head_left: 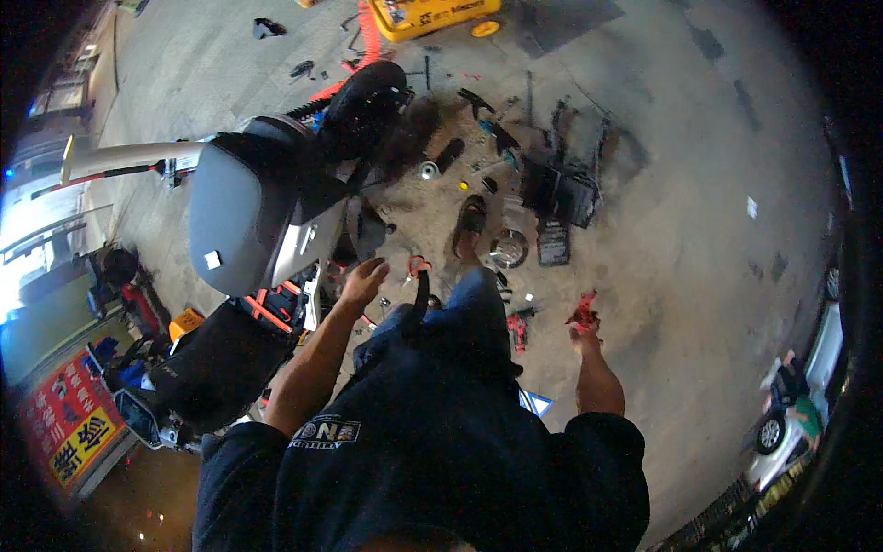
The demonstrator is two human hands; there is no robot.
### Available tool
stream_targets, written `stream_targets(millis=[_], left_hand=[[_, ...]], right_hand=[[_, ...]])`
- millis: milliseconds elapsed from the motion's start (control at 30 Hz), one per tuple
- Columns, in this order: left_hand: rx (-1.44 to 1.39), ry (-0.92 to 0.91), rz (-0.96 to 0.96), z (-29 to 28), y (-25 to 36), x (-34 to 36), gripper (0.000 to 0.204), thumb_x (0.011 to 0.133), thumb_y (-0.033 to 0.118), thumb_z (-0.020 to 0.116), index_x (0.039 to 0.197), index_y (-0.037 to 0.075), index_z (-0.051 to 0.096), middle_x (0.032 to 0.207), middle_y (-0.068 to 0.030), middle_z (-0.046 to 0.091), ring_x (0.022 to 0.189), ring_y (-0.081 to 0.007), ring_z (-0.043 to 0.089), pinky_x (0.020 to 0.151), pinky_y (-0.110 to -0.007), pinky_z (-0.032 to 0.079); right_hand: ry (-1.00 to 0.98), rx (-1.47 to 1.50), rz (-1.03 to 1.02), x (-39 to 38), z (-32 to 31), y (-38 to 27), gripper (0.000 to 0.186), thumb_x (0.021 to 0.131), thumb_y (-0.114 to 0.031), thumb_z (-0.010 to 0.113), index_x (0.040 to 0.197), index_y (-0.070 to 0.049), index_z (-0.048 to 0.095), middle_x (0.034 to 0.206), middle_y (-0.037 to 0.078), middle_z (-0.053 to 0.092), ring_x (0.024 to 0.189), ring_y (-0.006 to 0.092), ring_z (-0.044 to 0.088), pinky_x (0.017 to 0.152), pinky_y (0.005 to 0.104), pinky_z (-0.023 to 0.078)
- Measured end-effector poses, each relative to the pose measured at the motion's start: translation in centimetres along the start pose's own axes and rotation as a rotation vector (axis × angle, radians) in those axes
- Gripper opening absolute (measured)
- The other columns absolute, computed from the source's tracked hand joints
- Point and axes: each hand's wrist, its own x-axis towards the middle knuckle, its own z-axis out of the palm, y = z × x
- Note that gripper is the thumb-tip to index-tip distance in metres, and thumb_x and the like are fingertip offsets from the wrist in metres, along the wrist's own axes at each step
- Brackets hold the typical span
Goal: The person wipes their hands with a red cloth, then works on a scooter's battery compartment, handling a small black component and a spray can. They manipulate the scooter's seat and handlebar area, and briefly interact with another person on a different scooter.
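My left hand (365, 283) is held out beside the scooter (241, 198), its fingers stretched and nothing visible in it. The scooter has a grey and black seat, and panels are off its side. In my right hand (586, 339), out to the right above the floor, is a small red object (583, 313); its kind is too blurred to make out. A red and black cordless drill (521, 327) lies on the floor between my legs and that hand. Red-handled scissors (418, 267) lie near my left hand.
Ahead lie a round metal bowl (509, 247), a black plastic case (572, 196) and scattered tools. A yellow wheeled machine (432, 17) stands at the far side, with a red coiled hose (370, 41) near it. A red and yellow sign (74, 419) is at left, a white car (809, 396) at right.
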Motion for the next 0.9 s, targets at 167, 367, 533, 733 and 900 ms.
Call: stream_targets(millis=[167,367,533,733,900], left_hand=[[-0.120,0.254,-0.159,-4.9,-2.8,0.3,0.041,0.092,0.034,0.061,0.114,0.000,0.068,0.088,-0.0037,0.065,0.078,-0.0136,0.059,0.068,-0.030,0.048],[-0.225,0.362,-0.189,-2.1,-1.4,2.8,0.040,0.094,0.036,0.059,0.104,-0.001,0.073,0.101,-0.0104,0.074,0.085,-0.0161,0.066,0.074,-0.032,0.050],[-0.388,0.233,0.089,-3.1,7.2,1.2,0.038,0.103,0.023,0.046,0.127,-0.003,0.061,0.107,-0.0114,0.073,0.103,-0.0190,0.067,0.091,-0.032,0.051],[0.082,0.418,0.555,-17.8,18.2,0.8,0.023,0.091,0.002,0.060,0.112,-0.001,0.068,0.108,-0.0162,0.072,0.097,-0.0291,0.071,0.089,-0.037,0.054],[0.424,0.465,0.820,-28.5,26.3,13.3,0.025,0.093,0.007,0.061,0.118,0.001,0.064,0.113,-0.0133,0.070,0.103,-0.0216,0.067,0.088,-0.034,0.053]], right_hand=[[0.019,0.120,-0.166,7.7,-0.9,-7.8,0.071,0.092,-0.041,0.060,0.145,0.000,0.037,0.138,0.027,0.050,0.126,0.0414,0.050,0.103,0.0463,0.043],[0.065,0.420,-0.664,14.2,-4.0,-34.9,0.056,0.092,-0.037,0.063,0.134,-0.002,0.052,0.125,0.023,0.062,0.119,0.0389,0.057,0.100,0.0430,0.045],[-0.031,0.346,-0.846,14.4,-7.9,-52.8,0.046,0.095,-0.037,0.059,0.127,-0.005,0.059,0.119,0.018,0.066,0.110,0.0350,0.063,0.092,0.0433,0.049],[-0.066,0.087,-0.909,13.7,-7.8,-65.6,0.033,0.092,-0.033,0.064,0.108,-0.005,0.070,0.097,0.014,0.072,0.094,0.0263,0.068,0.082,0.0385,0.051],[0.260,0.334,-1.141,12.9,-4.7,-72.6,0.037,0.093,-0.024,0.064,0.124,-0.004,0.062,0.115,0.017,0.066,0.098,0.0270,0.066,0.085,0.0380,0.052]])
